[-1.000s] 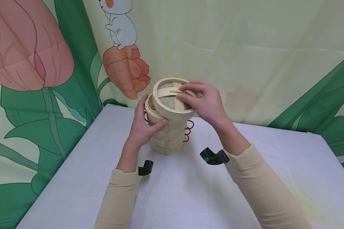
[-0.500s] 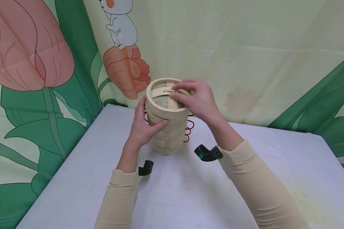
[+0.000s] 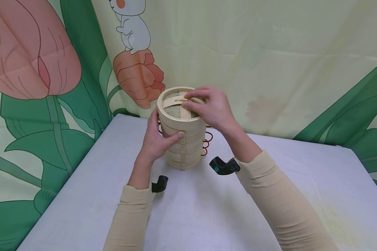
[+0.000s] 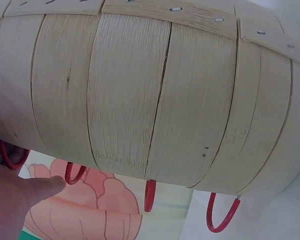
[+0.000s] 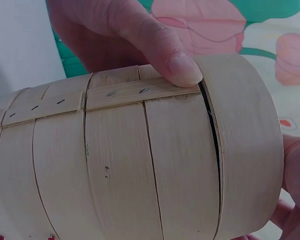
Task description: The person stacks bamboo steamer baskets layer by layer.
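A tall stack of round bamboo steamer baskets (image 3: 183, 153) stands on the table. My left hand (image 3: 152, 139) grips the top basket from the left, thumb across the front seam. A bamboo steamer lid (image 3: 182, 123) sits on top, and my right hand (image 3: 212, 108) pinches the small twisted handle at its centre. In the right wrist view, a thin dark gap shows between the lid (image 5: 245, 145) and the basket below. Red loop handles (image 3: 207, 141) stick out from the baskets' right side; more red loops (image 4: 150, 196) appear in the left wrist view. The baskets' insides are hidden.
A white-covered table (image 3: 191, 216) carries the stack. Behind it hangs a printed cloth (image 3: 270, 69) with a tulip, leaves, a rabbit and a carrot. A dark wrist camera (image 3: 224, 165) sits on the right wrist, another camera (image 3: 160, 184) on the left.
My right hand has moved left with the lid, from jutting out over the right side to nearly in line on top of the stack. My left hand has stayed in place.
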Tool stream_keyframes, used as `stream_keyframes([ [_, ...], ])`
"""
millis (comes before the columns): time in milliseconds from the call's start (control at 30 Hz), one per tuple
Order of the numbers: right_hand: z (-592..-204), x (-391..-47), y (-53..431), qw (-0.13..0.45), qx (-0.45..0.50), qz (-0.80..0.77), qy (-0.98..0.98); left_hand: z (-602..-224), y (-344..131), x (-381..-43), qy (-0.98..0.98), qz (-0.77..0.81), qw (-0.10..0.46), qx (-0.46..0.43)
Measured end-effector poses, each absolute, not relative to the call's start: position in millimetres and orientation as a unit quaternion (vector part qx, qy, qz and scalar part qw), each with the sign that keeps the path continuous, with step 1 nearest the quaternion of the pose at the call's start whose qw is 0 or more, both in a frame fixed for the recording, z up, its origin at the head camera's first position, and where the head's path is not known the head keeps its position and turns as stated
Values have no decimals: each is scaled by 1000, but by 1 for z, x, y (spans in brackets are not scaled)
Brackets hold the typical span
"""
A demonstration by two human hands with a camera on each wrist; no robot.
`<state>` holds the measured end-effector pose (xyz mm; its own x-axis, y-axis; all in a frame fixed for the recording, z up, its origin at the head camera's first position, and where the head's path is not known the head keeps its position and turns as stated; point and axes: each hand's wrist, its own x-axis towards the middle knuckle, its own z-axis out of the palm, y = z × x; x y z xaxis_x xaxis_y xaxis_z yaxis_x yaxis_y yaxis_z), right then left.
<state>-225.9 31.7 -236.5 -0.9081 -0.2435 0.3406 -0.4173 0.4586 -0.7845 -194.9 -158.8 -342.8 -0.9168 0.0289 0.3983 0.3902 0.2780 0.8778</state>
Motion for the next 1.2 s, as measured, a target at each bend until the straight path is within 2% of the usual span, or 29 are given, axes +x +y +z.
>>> stream_keyframes([
  [1200, -238, -225, 28, 88, 178, 472, -859, -340, -157, -193, -780, -594, 147, -129],
])
